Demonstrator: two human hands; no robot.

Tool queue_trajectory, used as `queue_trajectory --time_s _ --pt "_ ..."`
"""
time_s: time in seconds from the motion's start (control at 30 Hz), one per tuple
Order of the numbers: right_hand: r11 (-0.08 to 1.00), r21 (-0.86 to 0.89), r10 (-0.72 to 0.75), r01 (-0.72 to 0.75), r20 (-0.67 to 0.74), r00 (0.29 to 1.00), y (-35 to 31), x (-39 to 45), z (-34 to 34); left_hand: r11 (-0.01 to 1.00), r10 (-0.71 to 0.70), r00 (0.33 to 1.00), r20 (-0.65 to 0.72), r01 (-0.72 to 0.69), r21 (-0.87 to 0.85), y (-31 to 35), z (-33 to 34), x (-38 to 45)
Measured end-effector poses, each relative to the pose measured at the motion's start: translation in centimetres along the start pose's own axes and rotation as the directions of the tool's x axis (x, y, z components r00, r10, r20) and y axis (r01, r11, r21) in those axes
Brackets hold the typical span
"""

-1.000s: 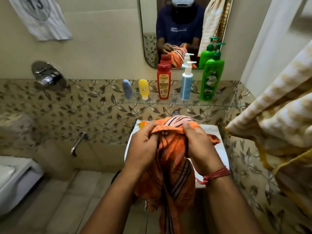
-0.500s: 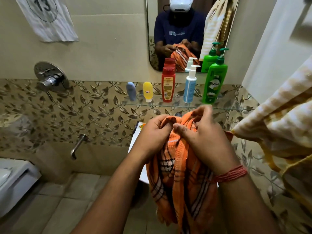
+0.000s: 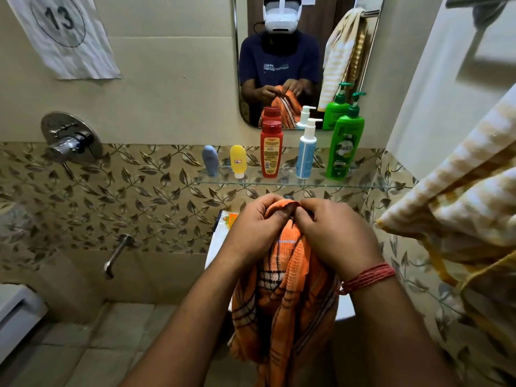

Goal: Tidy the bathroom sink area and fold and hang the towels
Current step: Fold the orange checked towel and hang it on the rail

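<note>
A yellow-and-white striped towel point(image 3: 458, 208) fills the right edge of the view, draped from above. In the middle, the orange checked towel point(image 3: 282, 303) hangs in bunched folds in front of the white sink point(image 3: 216, 247), its top edge gathered up just below the glass shelf point(image 3: 293, 181). The left hand point(image 3: 255, 233) and right hand point(image 3: 333, 236) meet at that top edge, fingers curled and pinching the cloth between them, knuckles nearly touching (a red thread band point(image 3: 368, 276) circles the right wrist). The mirror point(image 3: 304, 60) above reflects the person holding the same towel. On the shelf stand, right to left, a green pump bottle point(image 3: 344, 146), a blue-and-white pump bottle point(image 3: 307, 152), a red bottle point(image 3: 270, 149), a yellow tube point(image 3: 238, 160) and a grey-blue tube point(image 3: 210, 160). A packet with an orange label point(image 3: 227, 220) lies on the sink's back left corner.
</note>
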State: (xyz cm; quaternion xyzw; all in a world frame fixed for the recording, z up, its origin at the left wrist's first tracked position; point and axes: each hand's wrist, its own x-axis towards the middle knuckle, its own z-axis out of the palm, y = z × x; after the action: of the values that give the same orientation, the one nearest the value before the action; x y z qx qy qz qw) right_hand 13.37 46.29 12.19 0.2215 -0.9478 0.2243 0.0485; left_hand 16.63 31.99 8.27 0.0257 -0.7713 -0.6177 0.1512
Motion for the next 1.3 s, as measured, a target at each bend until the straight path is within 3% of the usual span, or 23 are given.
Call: queue_trajectory --time_s 0.1,0.17,0.23,0.33,0.4,0.5,0.6,0.7,0.83,0.9,0.97,1.03,1.1,1.13,1.2,1.3 --pt "0.995 -0.104 0.02 -0.014 0.055 0.998 -0.1 -0.3 -0.2 1.0 -0.011 0.999 0.042 0.01 0.019 -0.2 -0.1 0.2" --pt "0.988 -0.151 0.019 -0.016 0.016 1.0 0.1 -0.1 -0.4 1.0 0.003 0.997 0.083 -0.004 0.018 0.1 0.1 0.3" --pt "0.998 0.048 -0.042 0.044 -0.037 0.998 0.4 0.5 -0.6 0.999 0.009 0.993 0.118 -0.004 -0.043 0.5 0.2 0.1" --pt "0.875 0.483 -0.024 0.029 -0.017 1.0 0.5 0.8 -0.4 0.996 -0.008 0.987 0.163 0.023 -0.091 1.3 -0.2 0.0" --pt "0.819 0.573 0.014 0.034 -0.079 0.997 0.9 0.6 -0.7 1.0 -0.004 0.986 0.164 0.002 0.013 1.5 -0.9 0.1" --pt "0.845 0.533 0.074 0.043 -0.196 0.978 2.0 0.6 -2.4 0.945 0.051 0.991 0.121 -0.087 0.316 0.9 -2.5 0.5" --pt "0.877 0.481 0.118 0.026 -0.267 0.956 3.0 0.7 -4.4 0.913 0.081 0.996 -0.036 -0.06 0.403 -0.1 -4.1 0.5" --pt "0.906 0.422 0.035 0.042 -0.172 0.985 2.6 0.0 -5.6 0.938 0.152 0.983 -0.104 -0.11 0.328 0.5 -4.3 0.3" --pt "0.946 0.289 -0.179 0.143 0.1 0.979 -0.1 0.0 -5.5 0.902 0.294 0.954 0.056 -0.297 0.315 3.9 -2.6 0.2" --pt "0.929 0.306 -0.253 0.208 0.118 0.96 -0.7 0.2 -5.1 0.897 0.34 0.936 0.09 -0.351 0.268 4.9 -2.3 0.4" --pt "0.909 0.367 -0.228 0.199 0.037 0.973 -0.1 0.3 -5.3 0.924 0.294 0.95 0.105 -0.311 0.225 5.0 -3.1 0.5" --pt "0.93 0.32 -0.139 0.183 -0.154 0.978 1.4 0.4 -6.3 0.932 0.203 0.971 0.127 -0.231 0.278 3.9 -4.5 0.4" --pt "0.954 0.262 -0.032 0.145 -0.393 0.919 2.7 0.5 -7.8 0.945 0.141 0.986 0.092 -0.162 0.285 2.5 -6.0 0.0" --pt "0.963 0.237 -0.007 0.127 -0.448 0.894 3.0 0.6 -8.3 0.958 0.12 0.99 0.067 -0.134 0.253 2.1 -6.5 -0.2" --pt "0.97 0.195 -0.063 0.144 -0.371 0.926 2.7 0.8 -8.6 0.972 0.1 0.993 0.065 -0.111 0.206 2.1 -6.6 -0.3" --pt "0.934 0.213 -0.289 0.287 -0.024 0.957 0.4 1.1 -7.2 0.957 0.16 0.976 0.148 -0.19 0.221 4.1 -4.7 0.0"
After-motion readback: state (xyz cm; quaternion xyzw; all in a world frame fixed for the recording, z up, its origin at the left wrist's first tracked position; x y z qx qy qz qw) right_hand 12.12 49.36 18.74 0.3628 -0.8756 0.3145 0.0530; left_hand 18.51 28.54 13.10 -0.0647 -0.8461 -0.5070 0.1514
